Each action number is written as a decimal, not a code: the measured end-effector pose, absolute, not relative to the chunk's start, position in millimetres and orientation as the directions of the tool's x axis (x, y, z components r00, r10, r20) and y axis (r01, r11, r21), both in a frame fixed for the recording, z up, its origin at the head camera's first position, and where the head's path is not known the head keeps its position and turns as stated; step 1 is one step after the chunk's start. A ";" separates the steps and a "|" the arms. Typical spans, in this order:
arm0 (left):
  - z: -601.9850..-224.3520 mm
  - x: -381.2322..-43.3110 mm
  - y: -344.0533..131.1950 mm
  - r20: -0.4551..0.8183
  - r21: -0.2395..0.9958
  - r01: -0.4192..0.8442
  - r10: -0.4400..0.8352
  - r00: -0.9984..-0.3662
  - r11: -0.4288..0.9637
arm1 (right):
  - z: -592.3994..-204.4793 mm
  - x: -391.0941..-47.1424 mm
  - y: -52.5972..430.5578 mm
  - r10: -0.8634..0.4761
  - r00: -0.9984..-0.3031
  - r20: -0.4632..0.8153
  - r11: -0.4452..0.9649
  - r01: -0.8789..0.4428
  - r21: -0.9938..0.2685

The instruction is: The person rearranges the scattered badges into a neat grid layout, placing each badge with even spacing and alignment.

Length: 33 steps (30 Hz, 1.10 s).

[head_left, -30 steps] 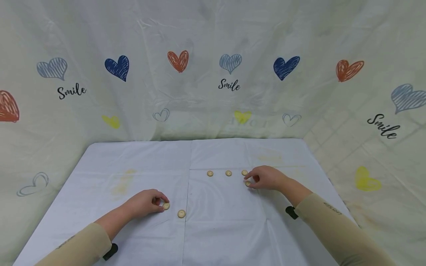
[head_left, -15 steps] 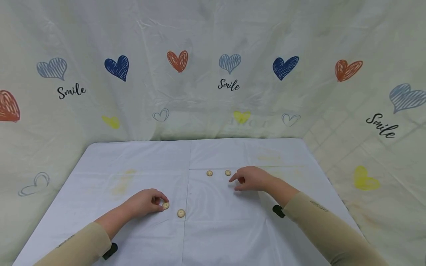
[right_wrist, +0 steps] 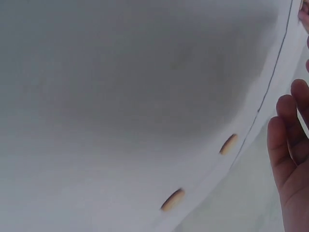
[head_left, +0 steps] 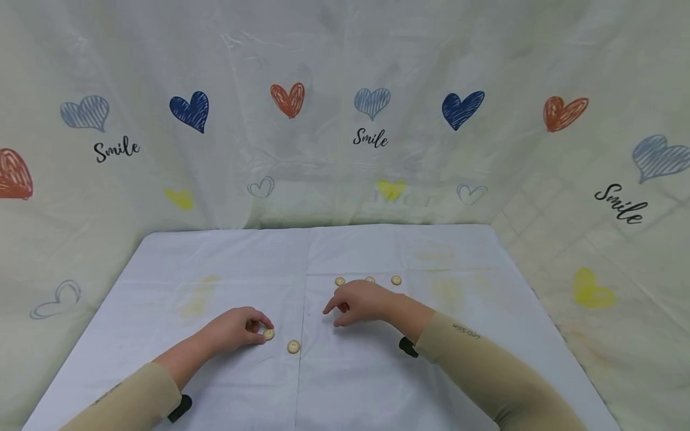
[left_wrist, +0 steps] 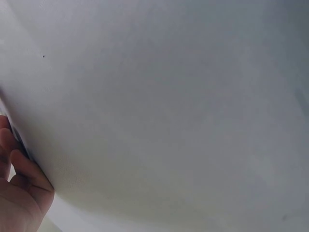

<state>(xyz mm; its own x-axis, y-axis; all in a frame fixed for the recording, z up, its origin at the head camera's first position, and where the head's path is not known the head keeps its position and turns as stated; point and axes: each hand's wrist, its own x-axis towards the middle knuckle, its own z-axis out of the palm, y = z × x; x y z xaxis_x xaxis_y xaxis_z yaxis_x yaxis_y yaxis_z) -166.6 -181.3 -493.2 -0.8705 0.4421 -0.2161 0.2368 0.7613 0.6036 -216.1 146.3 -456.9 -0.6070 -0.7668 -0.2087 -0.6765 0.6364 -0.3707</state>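
Note:
Several round pale wooden buttons lie on the white cloth. My left hand [head_left: 237, 329] pinches one button [head_left: 269, 334] between thumb and fingertips at the cloth. Just right of it lies another button [head_left: 293, 346]. My right hand [head_left: 358, 302] hovers over the middle of the table, thumb and fingers apart, with nothing visible between them. Behind it runs a row: a left button [head_left: 339, 281], a middle button [head_left: 370, 279] mostly covered by the hand, and a right button [head_left: 396, 280]. In the right wrist view, the right hand's fingers [right_wrist: 285, 135] are loosely bent, with two buttons [right_wrist: 173, 200] beyond.
A creased white cloth [head_left: 350, 377] covers the table, with faint yellow stains [head_left: 199, 296] at left. A pale curtain [head_left: 323, 36] printed with hearts and the word Smile hangs behind and along the sides. Dark wrist cameras [head_left: 179, 408] sit under both sleeves.
My right hand has moved left and nearer from a button below the row's right end, uncovering the right button; that lower button is no longer visible. The left hand stays put.

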 end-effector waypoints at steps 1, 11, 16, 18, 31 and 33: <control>-493.7 -167.1 -181.0 -0.219 0.602 0.235 0.441 -0.871 0.763 | -457.0 -214.4 140.1 -0.777 -0.594 -0.208 0.625 -0.689 -0.369; -494.4 -168.8 -179.0 -0.225 0.605 0.222 0.431 -0.874 0.765 | -465.0 -203.3 98.1 -0.841 -0.500 -0.209 0.542 -0.770 -0.337; -494.2 -168.0 -180.2 -0.223 0.610 0.227 0.439 -0.870 0.759 | -470.9 -201.9 87.9 -0.865 -0.459 -0.202 0.501 -0.810 -0.305; -494.4 -168.0 -180.9 -0.221 0.610 0.231 0.443 -0.869 0.758 | -471.3 -200.8 84.2 -0.867 -0.454 -0.207 0.498 -0.812 -0.305; -497.5 -171.1 -184.3 -0.206 0.613 0.252 0.460 -0.864 0.749 | -473.3 -194.5 64.5 -0.868 -0.427 -0.254 0.486 -0.837 -0.252; -496.5 -170.6 -184.4 -0.206 0.615 0.253 0.462 -0.863 0.747 | -475.2 -194.7 63.6 -0.866 -0.426 -0.261 0.486 -0.840 -0.242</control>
<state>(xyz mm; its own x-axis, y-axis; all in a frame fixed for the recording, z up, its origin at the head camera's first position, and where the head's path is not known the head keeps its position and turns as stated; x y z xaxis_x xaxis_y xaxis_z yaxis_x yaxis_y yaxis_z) -170.6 -184.4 -496.5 -0.8626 0.4622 -0.2058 0.2533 0.7466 0.6151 -194.7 63.6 -475.2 -0.4262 -0.8663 -0.2606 -0.8397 0.4860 -0.2421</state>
